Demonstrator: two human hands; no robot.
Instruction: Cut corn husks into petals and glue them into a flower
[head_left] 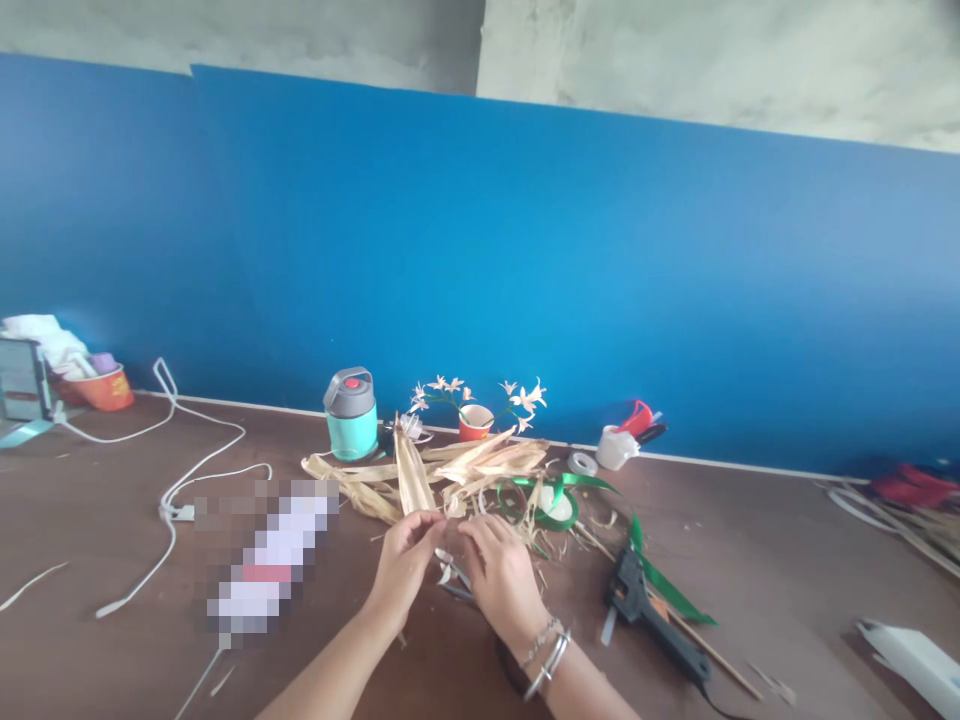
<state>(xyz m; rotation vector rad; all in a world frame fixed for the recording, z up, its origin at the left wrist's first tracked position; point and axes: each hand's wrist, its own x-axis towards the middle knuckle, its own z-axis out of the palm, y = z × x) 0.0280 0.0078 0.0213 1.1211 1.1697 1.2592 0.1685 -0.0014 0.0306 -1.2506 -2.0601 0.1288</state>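
My left hand (407,562) and my right hand (501,572) are close together over the brown table, fingertips pinched and nearly meeting. What they hold is too small to make out. Just beyond them spreads a heap of dry corn husks (480,465), one broad husk piece (412,470) pointing up toward the wall. Small pale scraps (445,568) and a thin grey item, partly hidden, lie below the fingers. To the right of my right hand is a roll of green ribbon (574,512), its tail running toward a black glue gun (652,615).
Behind the husks stand a turquoise flask (351,420) and an orange paper cup (474,425) with white flowers. A tape roll (583,463) and a white cup (616,449) holding tools are farther right. White cable (202,460) lies left; a wooden stick (720,660) sits beside the glue gun.
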